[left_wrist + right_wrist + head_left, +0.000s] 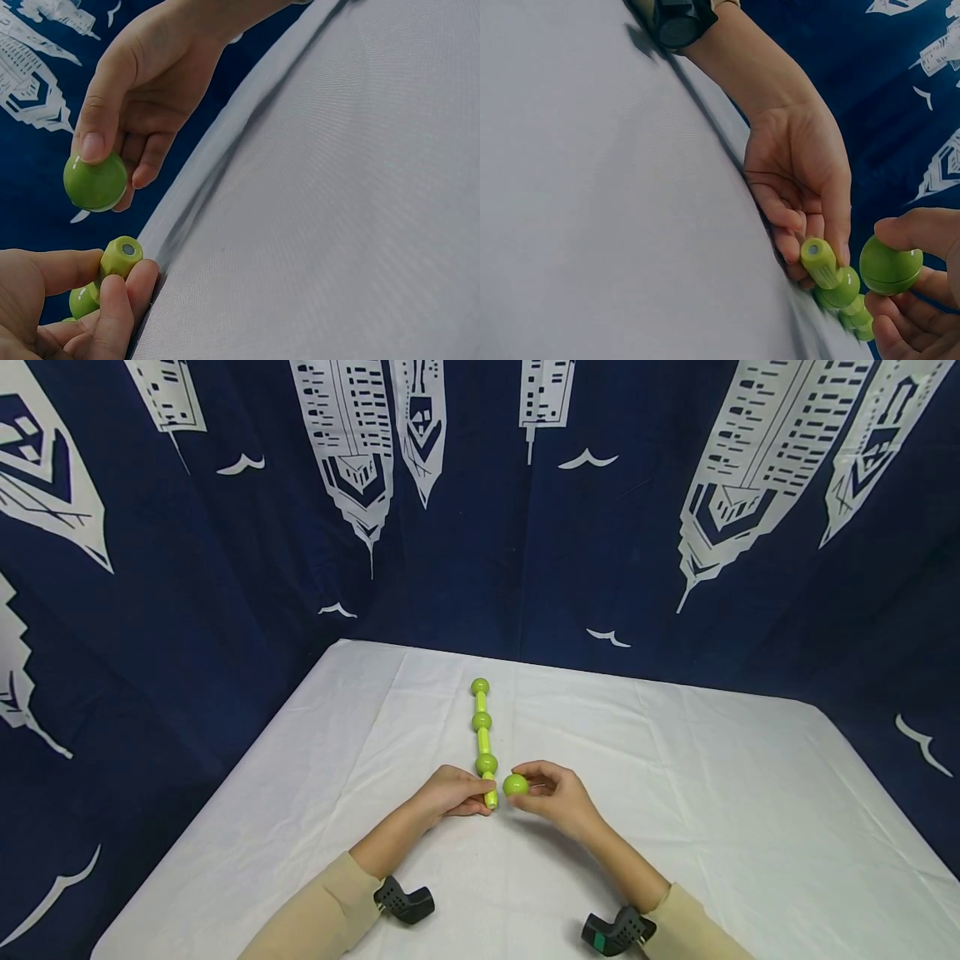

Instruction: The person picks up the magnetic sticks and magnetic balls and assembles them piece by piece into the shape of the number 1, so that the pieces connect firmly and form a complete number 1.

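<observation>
A chain of green balls (482, 721) joined by lighter yellow-green rods (483, 741) runs away from me over the white table. My left hand (456, 792) pinches the near rod (491, 797) between thumb and fingers. That rod's free end shows a small grey disc in its face in the left wrist view. A loose green ball (515, 785) is held by my right hand (558, 797), thumb on one side and fingers on the other. In the right wrist view this ball (890, 264) has a seam line and stands just beside the chain, apart from the rod's end.
White cloth covers the table (750, 793), with faint creases. Behind it hangs a dark blue curtain (465, 585) printed with white buildings and birds. A black camera is strapped on each wrist, over or near beige sleeves (318, 906).
</observation>
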Tool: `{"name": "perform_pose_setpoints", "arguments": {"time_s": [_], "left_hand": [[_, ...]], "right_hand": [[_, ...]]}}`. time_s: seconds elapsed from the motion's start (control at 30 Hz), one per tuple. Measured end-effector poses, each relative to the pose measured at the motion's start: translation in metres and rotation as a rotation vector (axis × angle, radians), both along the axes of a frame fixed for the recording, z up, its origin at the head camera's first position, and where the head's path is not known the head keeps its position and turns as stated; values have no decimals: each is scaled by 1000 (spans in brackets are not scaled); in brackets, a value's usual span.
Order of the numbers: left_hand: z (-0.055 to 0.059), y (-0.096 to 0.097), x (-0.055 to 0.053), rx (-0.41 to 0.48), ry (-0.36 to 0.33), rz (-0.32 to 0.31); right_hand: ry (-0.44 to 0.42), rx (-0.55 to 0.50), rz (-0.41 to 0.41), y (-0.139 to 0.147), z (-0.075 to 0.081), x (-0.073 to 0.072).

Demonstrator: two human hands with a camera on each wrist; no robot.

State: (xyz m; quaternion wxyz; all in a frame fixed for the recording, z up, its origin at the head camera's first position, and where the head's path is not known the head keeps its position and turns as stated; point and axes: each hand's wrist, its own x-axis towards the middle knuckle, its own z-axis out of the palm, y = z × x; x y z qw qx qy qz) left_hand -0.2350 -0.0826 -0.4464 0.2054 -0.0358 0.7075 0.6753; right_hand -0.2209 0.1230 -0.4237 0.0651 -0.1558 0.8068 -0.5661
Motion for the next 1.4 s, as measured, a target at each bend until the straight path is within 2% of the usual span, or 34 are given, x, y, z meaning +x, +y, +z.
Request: {"name": "perform_pose_setpoints", "arguments": {"time_s": [0.53,0.83,1.1,1.4], "left_hand": [[0,0,-3,-20,-33,-4],[2,1,-1,-20,-18,11],[2,2,-1,-29,-5,9],[2,1,-1,-35,-5,14]], "right_hand": [[-20,-39,77,-5,-12,10],[-2,-65,115,-9,-18,15],[36,-9,120,-11,-29,16],[78,-15,106,-13,-34,17]]}}
